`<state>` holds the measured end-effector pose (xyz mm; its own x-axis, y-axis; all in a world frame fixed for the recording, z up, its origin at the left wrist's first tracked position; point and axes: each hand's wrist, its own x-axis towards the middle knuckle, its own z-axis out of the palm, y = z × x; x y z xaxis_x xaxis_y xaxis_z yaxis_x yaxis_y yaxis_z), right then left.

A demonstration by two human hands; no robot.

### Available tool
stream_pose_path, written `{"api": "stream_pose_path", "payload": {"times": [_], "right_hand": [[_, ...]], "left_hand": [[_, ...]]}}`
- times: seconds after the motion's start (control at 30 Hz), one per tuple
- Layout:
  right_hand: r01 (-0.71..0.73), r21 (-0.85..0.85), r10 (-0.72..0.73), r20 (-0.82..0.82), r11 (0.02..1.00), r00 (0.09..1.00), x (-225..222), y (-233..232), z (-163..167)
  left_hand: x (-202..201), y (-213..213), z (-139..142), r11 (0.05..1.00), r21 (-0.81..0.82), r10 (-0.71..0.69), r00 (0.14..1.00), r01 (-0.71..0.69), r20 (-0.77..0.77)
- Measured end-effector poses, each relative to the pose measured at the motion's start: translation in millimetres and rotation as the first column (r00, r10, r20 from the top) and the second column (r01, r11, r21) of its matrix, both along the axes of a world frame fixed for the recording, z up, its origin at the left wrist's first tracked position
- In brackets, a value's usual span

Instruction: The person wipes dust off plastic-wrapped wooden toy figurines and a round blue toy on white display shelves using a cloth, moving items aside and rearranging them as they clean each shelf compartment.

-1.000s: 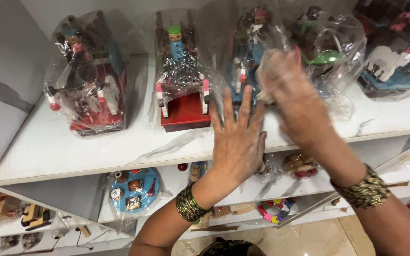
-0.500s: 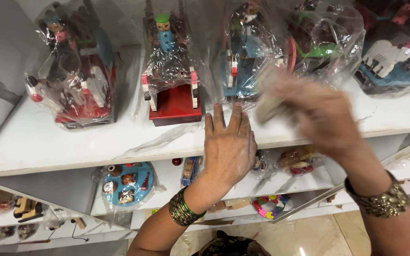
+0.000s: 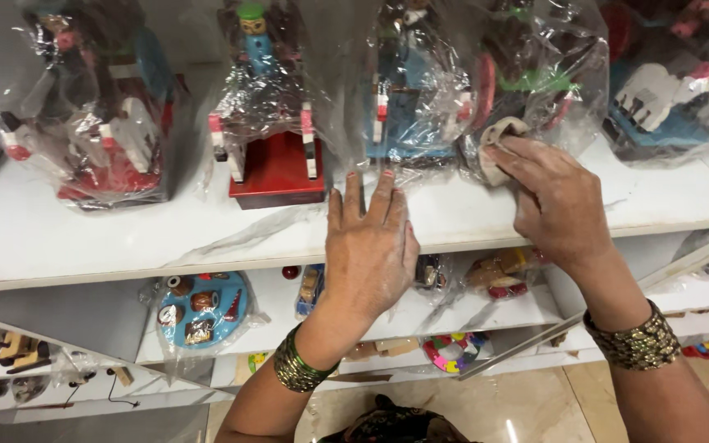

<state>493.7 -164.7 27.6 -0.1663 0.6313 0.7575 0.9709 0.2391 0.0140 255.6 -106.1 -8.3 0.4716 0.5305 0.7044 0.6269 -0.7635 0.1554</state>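
I see a white shelf point(image 3: 84, 238) running under both hands, widest thing in view. Five wrapped wooden toys stand along it beyond the hands. Far left of my left hand: a big multicoloured toy in crinkled plastic point(image 3: 92, 123). Just left of and beyond the left hand: a red-based toy with a green-capped figure point(image 3: 268, 139), also wrapped. Straight beyond the left fingertips: a blue-based wrapped toy point(image 3: 408, 90). Beyond the right hand: a wrapped toy with pink and green parts point(image 3: 535, 74). Far right of the right hand: a blue and white wrapped toy point(image 3: 666, 90).

Left hand point(image 3: 368, 246) lies flat, palm down on the shelf edge, fingers spread wide, holding nothing, fingertips touching loose plastic wrap. Right hand point(image 3: 553, 197) is closed on a small pale cloth point(image 3: 494, 148), pressing it against the wrap of the pink and green toy, just above the shelf surface.

Below the hands, a lower shelf holds a round blue toy plate point(image 3: 200, 308). Gold bangles on both wrists.
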Motion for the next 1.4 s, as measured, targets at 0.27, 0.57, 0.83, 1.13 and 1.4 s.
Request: {"api": "stream_pose_path", "payload": {"times": [0.27,0.57,0.83,1.13,1.4], "right_hand": [[-0.002,-0.075,-0.007,-0.112,0.997,0.994,-3.8,-0.3,-12.0],[-0.162,0.312,0.194,-0.073,0.936,0.978,-4.4,-8.8,35.9],[-0.063,-0.116,0.075,0.101,0.991,0.992,-29.7,4.7,12.0],[-0.262,-0.449,0.141,-0.285,0.854,0.948,-7.0,-37.3,25.0],[-0.043,0.256,0.007,0.138,0.966,0.99,3.4,12.5,96.4]], "left_hand": [[1.2,0.3,0.2,1.0,-0.004,0.018,1.0,-0.018,-0.008],[1.6,1.5,-0.1,1.0,0.001,0.018,1.0,-0.018,-0.004],[4.0,0.4,-2.3,1.0,-0.02,0.019,1.0,-0.019,0.0],[-7.6,-16.9,18.6,0.992,-0.119,-0.037,0.995,0.048,0.094],[46.9,-1.2,73.6,0.966,0.189,-0.205,0.97,0.178,0.132]]}}
